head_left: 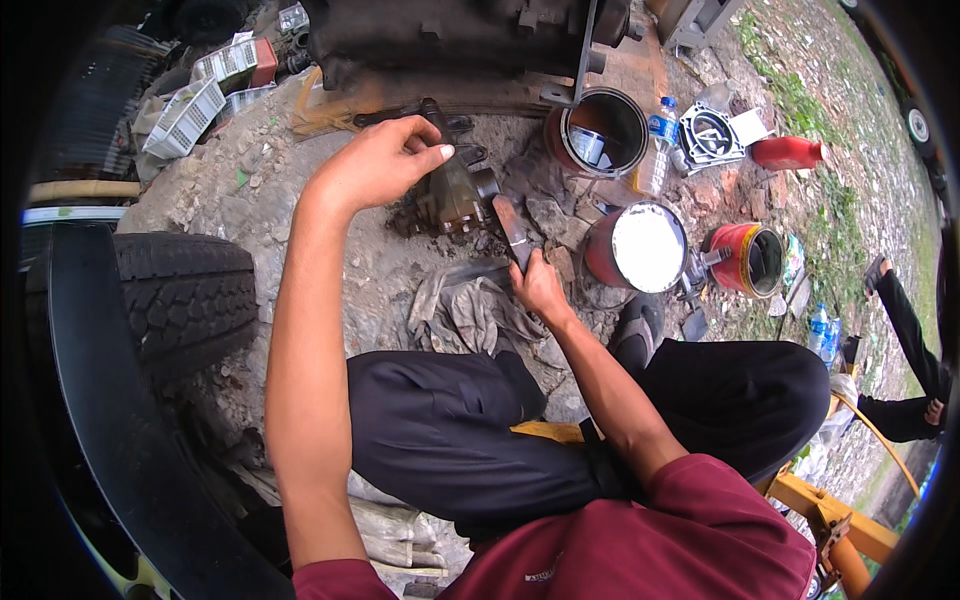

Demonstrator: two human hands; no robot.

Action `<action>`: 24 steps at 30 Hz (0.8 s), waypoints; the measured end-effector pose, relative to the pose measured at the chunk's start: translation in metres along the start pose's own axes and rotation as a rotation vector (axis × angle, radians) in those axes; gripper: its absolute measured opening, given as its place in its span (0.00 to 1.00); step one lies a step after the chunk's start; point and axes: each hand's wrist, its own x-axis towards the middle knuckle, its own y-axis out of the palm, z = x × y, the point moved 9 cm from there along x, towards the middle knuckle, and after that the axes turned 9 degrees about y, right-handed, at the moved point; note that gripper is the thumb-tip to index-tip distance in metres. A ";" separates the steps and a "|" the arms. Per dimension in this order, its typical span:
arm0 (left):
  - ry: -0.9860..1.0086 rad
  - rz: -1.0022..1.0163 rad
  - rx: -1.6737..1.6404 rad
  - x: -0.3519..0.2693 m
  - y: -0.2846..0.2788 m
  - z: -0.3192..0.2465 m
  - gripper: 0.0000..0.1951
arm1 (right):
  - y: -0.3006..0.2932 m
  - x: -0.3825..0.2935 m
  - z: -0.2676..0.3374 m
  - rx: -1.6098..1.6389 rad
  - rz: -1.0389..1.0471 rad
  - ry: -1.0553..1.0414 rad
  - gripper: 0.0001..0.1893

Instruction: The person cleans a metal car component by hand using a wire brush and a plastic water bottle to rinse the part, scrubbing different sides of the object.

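Observation:
My right hand grips the dark handle of a flat scraper-like tool. Its rusty blade points up and away, its tip close to the round end of a greasy cast-metal housing lying on the dirt. My left hand hovers over or beside the housing's far left side, wrist bent and fingers curled, with the thumb apart. No object shows in it; whether its fingertips touch the housing is hard to tell. A crumpled grey rag lies on the ground between the housing and my feet.
A large engine-like block stands ahead. To the right are an open tin, a white-topped tin, a small red-yellow can, plastic bottles and a red bottle. A tyre stands left; another person's leg shows far right.

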 end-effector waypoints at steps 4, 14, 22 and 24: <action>-0.004 -0.016 -0.048 -0.006 -0.002 0.011 0.25 | 0.003 -0.012 0.030 0.054 0.047 0.086 0.28; -0.040 0.034 -0.023 -0.004 0.008 0.034 0.24 | -0.053 -0.009 0.002 0.014 -0.204 0.081 0.23; 0.004 -0.017 -0.012 -0.004 0.010 0.030 0.25 | -0.087 -0.029 0.032 -0.142 -0.473 -0.218 0.24; 0.007 -0.048 -0.009 -0.005 0.004 0.028 0.25 | -0.125 -0.026 0.081 0.088 -0.522 -0.353 0.23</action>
